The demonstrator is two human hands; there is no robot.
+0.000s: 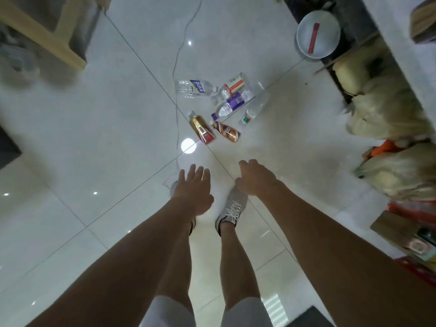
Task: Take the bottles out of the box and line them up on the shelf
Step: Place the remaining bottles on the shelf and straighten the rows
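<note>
Both hold nothing: left grip (193, 192) fingers straight, right grip (256, 178) loosely curled. About 6 bottles (227, 108) lie on the floor (94, 138) beyond them, the gold bottle (203, 129) nearest. They are probably light, slick, crushable plastic; take each mid-body.

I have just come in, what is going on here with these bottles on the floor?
A person stands on the tiled floor and stretches both arms forward. The left hand has straight fingers, the right hand loosely curled fingers; neither holds anything. Ahead, several bottles lie on their sides on the floor, among them a gold bottle and a brown bottle. No hand touches them yet.
</note>
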